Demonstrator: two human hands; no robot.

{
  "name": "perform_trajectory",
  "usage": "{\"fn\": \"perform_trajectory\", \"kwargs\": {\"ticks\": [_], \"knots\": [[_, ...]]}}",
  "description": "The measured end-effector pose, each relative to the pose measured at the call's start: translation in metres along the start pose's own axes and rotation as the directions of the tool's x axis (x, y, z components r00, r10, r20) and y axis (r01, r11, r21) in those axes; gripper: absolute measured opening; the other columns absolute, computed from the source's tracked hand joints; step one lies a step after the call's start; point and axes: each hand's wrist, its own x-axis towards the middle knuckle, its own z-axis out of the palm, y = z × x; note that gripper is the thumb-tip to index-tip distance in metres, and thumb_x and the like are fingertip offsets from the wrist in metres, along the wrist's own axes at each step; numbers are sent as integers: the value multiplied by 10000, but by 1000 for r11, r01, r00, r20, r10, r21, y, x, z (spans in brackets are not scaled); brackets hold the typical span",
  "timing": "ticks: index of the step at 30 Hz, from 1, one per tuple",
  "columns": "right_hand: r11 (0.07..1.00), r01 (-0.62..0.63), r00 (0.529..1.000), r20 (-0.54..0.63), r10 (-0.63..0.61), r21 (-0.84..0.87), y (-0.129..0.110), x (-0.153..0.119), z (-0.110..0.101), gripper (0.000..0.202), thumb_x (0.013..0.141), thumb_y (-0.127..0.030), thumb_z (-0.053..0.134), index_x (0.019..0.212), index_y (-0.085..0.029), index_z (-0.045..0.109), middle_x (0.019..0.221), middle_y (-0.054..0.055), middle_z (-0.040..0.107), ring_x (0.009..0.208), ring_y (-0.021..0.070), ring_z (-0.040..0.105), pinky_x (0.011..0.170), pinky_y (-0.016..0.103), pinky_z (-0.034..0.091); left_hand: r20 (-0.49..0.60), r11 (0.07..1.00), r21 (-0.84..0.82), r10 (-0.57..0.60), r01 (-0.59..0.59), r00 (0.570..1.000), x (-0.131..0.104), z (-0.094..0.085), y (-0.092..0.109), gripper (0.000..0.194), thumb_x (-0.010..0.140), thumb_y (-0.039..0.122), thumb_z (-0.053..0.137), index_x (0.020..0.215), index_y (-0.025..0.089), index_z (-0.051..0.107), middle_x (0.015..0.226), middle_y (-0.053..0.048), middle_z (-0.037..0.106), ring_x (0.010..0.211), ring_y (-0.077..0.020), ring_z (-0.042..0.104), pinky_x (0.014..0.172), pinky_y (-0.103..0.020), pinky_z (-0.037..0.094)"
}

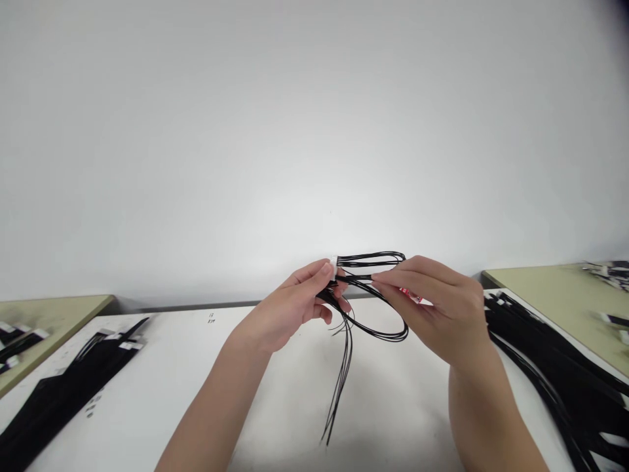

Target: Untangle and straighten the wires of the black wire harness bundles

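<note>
A white connector [333, 265] with several thin black wires [371, 255] is pinched between the thumb and fingers of my left hand [299, 301]. The wires run right from the connector and loop back. More black wires pass under my left fingers, and their loose ends hang down over the table. My right hand [437, 301] is closed, with thumb and forefinger pinching a black wire close to the connector. A small red and white item [411, 295] shows between the right fingers; I cannot make out what it is.
A white table [187, 367] lies below my hands, against a pale wall [314, 131]. Bundles of black wires with white ends [88, 373] lie at left, and more black bundles [550, 367] at right. Yellowish side tables [531, 282] hold further parts.
</note>
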Motion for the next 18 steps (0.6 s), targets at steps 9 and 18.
{"fn": "perform_trajectory", "kwargs": {"ticks": [9,18], "knots": [[999,-20,999,47,18,38,1,0,-2,170,826,-43,617,896,-186,676,752,37,648,642,112,567,527,233,474,-6,1000,18,16,-16,1000,-1,0,-1,322,892,504,511,888,187,569,838,-18,481,788,-164,612,590,-240,413],[996,-38,997,63,33,84,1,1,-3,162,815,-24,623,884,-159,678,757,41,645,639,99,570,530,215,462,-3,999,31,20,-20,1000,-1,0,-1,325,898,504,501,878,184,555,842,-15,476,780,-151,605,595,-237,416]]}}
